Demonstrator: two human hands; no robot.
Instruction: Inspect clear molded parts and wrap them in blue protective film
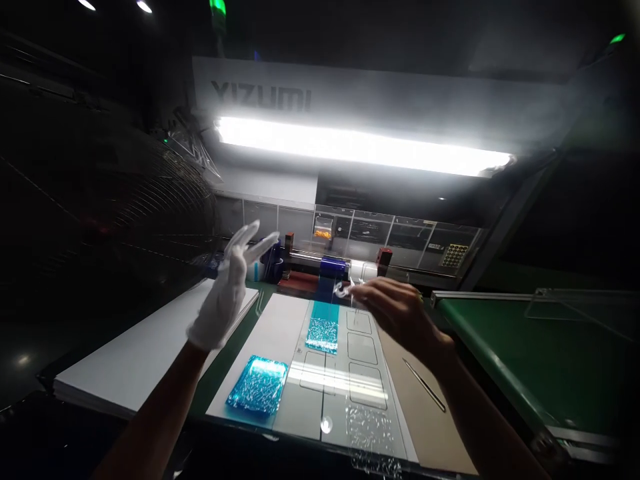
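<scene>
My left hand (227, 290), in a white glove, is raised above the left side of the work board. Its fingers are stretched out with nothing between them. Bare and closed in a pinch, my right hand (400, 313) is just in front of a roll of clear film (363, 270). A small whitish bit shows at its fingertips, too blurred to name. Beside that roll is a blue film roll (333, 267), its strip running down to a crinkled blue film piece (323, 335). Another shiny blue piece (257, 387) lies at front left, and crinkled clear film (370, 430) at front right.
Outlined rectangles mark the pale board (313, 417). A stack of white sheets (135, 347) lies left, near a large fan (165, 200). A thin metal tool (424, 385) rests on brown card. To the right runs a green conveyor belt (530, 353); a tube lamp (360, 147) hangs above.
</scene>
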